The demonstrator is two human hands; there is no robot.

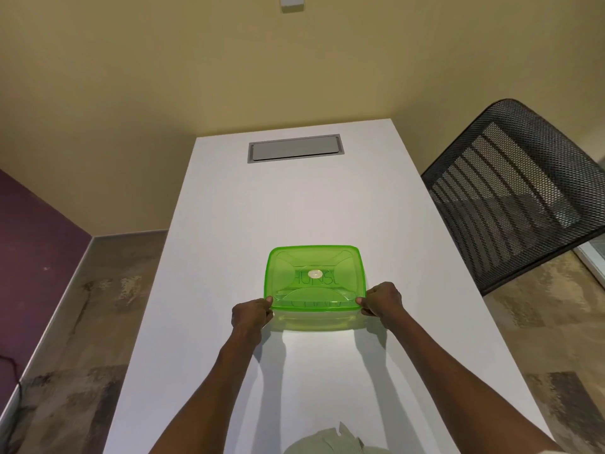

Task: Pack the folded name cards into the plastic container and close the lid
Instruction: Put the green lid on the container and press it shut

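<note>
The container [312,317] sits on the white table [294,208], a little nearer the person than the table's middle, with its green lid [315,277] already laid on top. Through the translucent lid the cards [319,279] show as pale shapes with dark lettering, so the packing looks done and what remains is seating the lid. The left hand [250,314] pinches the near left corner, thumb on the lid's rim and fingers curled below it; the right hand [381,301] does the same at the near right corner. I judge the box light: thin plastic holding only paper, and easy to slide on the smooth tabletop if pushed sideways, so pressure should go straight down. The lid seems flexible rather than stiff, likely to bow in the middle, so the rim and corners are the places to press and to take hold, not the domed centre with its small round vent [315,274]. Whether the near edge has snapped home cannot be told; the far edge looks level. The box is a rounded rectangle, only slightly wider than deep, its long axis running left to right across the table, squarely facing the person. The lettering on the cards reads upright from the person's side. It rests flat, lid up, not tilted.
</note>
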